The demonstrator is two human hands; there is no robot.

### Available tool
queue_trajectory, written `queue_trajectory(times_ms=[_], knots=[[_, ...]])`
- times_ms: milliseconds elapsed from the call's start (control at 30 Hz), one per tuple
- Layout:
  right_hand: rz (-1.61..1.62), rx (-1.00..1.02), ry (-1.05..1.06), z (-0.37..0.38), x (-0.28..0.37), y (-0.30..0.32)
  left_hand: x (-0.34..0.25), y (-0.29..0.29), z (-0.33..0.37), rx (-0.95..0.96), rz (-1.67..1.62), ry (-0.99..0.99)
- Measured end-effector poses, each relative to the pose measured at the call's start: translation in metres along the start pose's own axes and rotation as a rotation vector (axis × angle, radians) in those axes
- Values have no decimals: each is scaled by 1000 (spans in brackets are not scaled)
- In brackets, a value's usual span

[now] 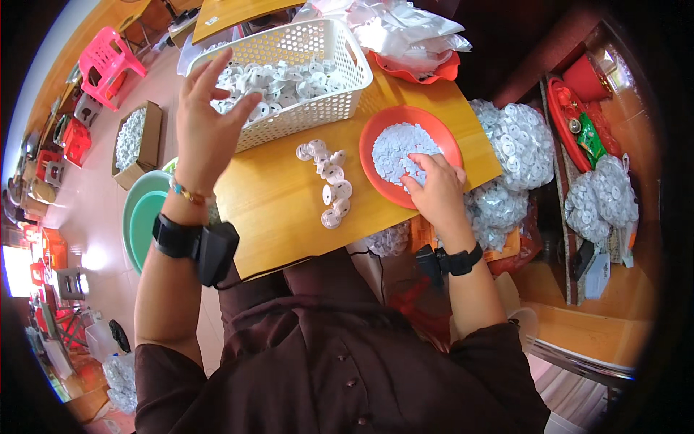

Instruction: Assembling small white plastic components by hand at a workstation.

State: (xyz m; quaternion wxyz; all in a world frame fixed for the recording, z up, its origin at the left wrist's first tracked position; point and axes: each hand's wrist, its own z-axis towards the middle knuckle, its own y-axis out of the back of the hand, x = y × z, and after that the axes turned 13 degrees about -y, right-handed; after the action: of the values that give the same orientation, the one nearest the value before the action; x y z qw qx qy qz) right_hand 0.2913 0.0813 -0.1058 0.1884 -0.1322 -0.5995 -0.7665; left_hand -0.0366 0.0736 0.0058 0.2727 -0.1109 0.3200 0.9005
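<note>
Left hand: I hold my left hand [208, 134] raised at the left end of the basket, thumb and fingers spread wide, with nothing visible between them; whether it touches the rim I cannot tell.
Right hand: my right hand [439, 189] reaches over the rim of the red bowl [366, 153], fingers half curled and fingertips among the white bits [397, 148]; the thumb stands a little apart from them, and I cannot tell whether a bit is caught there.
Bowl: it sits on the table [271, 210] toward the right edge, the white bits spread over its bottom.
Round parts: a short, uneven row of round white parts [334, 173] lies left of the bowl, running from near the basket toward the table's near edge, several of them touching.
Basket: the white basket [311, 123] stands toward the table's far left corner, with more round parts heaped inside.
Far right corner: clear plastic bags [405, 32] lie piled on a red tray [437, 71].
Beyond the right edge: a clear sack [522, 148] bulges with white round pieces.
Off the left edge: a green basin [132, 217] stands near a cardboard box [150, 145] of white pieces.
Wrists: I wear a black strap [176, 237] on each.
</note>
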Motion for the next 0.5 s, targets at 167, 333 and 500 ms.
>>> queue_trajectory(times_ms=[167,333,500], knots=[[60,57,-11,5,-1,-10,-20,-22,-60,508,-314,216],[122,45,-39,5,1,-10,-5,-55,-99,459,-216,141],[398,162,-192,6,5,-1,13,-74,-100,498,-114,131]])
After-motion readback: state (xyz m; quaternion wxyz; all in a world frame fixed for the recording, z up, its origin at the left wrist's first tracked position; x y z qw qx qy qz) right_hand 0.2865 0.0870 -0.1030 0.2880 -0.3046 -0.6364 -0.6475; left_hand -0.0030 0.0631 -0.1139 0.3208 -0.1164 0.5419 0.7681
